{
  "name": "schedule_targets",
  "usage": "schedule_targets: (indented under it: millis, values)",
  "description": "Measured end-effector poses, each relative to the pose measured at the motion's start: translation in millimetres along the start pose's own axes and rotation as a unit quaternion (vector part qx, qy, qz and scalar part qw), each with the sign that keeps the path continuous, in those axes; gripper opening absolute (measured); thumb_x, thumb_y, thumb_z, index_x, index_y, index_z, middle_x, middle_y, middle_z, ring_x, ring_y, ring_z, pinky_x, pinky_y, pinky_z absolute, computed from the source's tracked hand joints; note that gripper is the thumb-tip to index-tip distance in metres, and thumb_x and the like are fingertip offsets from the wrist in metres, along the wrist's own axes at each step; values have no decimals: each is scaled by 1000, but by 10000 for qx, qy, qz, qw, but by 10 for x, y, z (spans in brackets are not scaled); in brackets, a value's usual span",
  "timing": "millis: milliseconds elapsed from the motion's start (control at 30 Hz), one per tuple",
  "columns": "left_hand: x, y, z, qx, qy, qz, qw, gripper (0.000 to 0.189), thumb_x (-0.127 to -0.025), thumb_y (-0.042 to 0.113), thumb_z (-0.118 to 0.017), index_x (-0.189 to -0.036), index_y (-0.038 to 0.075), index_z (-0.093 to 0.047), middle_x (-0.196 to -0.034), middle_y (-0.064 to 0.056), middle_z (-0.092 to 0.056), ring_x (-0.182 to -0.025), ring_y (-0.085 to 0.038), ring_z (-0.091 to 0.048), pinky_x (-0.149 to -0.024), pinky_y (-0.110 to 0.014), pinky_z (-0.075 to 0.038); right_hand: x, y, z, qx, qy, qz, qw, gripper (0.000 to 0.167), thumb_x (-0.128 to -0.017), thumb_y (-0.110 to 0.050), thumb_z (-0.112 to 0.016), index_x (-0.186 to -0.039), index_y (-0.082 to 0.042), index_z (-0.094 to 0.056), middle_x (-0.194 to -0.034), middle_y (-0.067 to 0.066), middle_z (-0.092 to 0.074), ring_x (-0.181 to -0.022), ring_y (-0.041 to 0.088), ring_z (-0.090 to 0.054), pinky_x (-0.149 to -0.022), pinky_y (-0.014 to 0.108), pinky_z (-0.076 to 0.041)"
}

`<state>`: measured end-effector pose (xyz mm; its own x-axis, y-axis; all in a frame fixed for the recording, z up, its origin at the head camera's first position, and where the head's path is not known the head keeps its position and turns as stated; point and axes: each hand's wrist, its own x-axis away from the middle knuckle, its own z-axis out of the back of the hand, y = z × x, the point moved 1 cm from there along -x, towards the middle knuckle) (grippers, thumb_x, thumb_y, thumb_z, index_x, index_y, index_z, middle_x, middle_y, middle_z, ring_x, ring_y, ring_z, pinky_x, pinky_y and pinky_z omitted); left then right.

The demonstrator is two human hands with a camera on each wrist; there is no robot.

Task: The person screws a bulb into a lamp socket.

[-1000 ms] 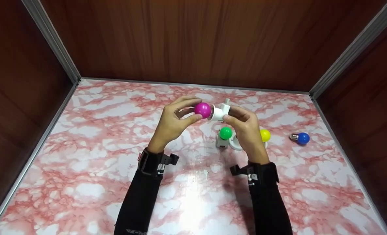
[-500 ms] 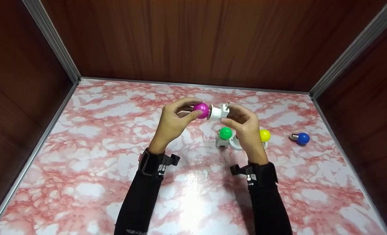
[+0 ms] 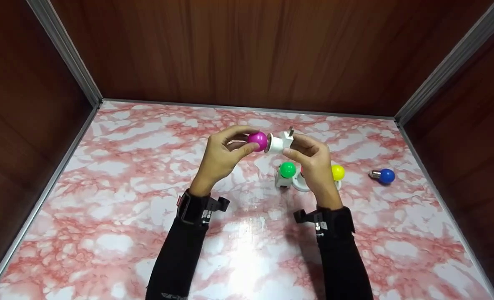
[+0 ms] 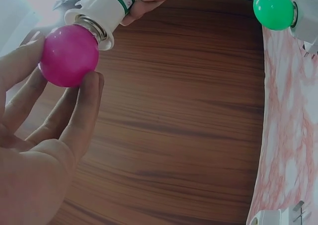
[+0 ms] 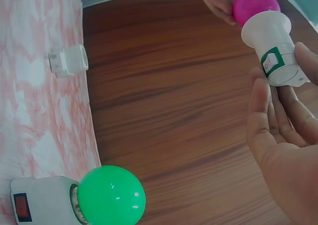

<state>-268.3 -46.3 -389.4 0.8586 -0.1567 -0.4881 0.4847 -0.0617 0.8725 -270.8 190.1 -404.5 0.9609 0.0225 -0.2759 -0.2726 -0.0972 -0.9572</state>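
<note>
My left hand [image 3: 221, 156] pinches a magenta light bulb [image 3: 257, 141] between thumb and fingertips, above the table. My right hand [image 3: 313, 156] holds a white plug-in lamp socket [image 3: 276, 144] with metal prongs and a green label [image 5: 272, 61]. The bulb's metal base [image 4: 92, 27] sits partly inside the socket mouth, with some metal showing in the left wrist view. Below the right hand, a green bulb [image 3: 288, 170] stands in a white holder [image 3: 283, 182] with a red switch [image 5: 22, 207]. A yellow bulb [image 3: 338, 172] is partly hidden behind that hand.
A loose blue bulb [image 3: 387, 176] lies at the right. Another white socket [image 5: 68, 61] rests on the table in the right wrist view. Beside the green bulb is a round white base [image 3: 300, 184], mostly covered. Brown panels [image 3: 247, 54] wall in the marbled table [image 3: 117, 200].
The left thumb has shifted further over the magenta bulb. In my right hand the socket has turned slightly, its prongs tilting. Both arms stay nearly where they were.
</note>
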Motion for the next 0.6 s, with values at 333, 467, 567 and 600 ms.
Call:
schedule_targets:
  millis: [333,467,567,600]
  values:
    - [10,-4,9,139,-354,-345,9987,34,-90,2,-82,-122,-4,-75,-128,-23,-73,-117,-18,-72,-104,-33,-63,-9,-7,2,-195,-99,-376,9991,32,-95,3,-69,-125,11,-71,-101,0,-82,-86,14,-74,-83,26,-64]
    - [8,-4,12,124,-492,-564,9971,33,-91,2,-82,-122,-4,-75,-129,-23,-72,-121,-16,-70,-105,-34,-63,-14,-10,1,-510,-43,-681,9964,31,-95,3,-67,-125,11,-71,-101,3,-80,-85,16,-75,-83,25,-64]
    - [4,-7,11,162,-491,-551,9971,42,-89,0,-82,-129,-7,-71,-132,-26,-70,-121,-19,-70,-106,-34,-62,-17,-12,-11,-709,10,-763,9946,30,-95,5,-66,-124,9,-72,-102,3,-80,-87,16,-74,-85,25,-64]
    - [3,-9,11,179,-467,-509,9975,46,-88,-1,-83,-132,-7,-69,-133,-27,-70,-121,-20,-69,-106,-34,-62,-16,-15,-16,-727,18,-744,9946,29,-95,6,-65,-123,8,-73,-102,3,-81,-88,16,-74,-86,25,-64]
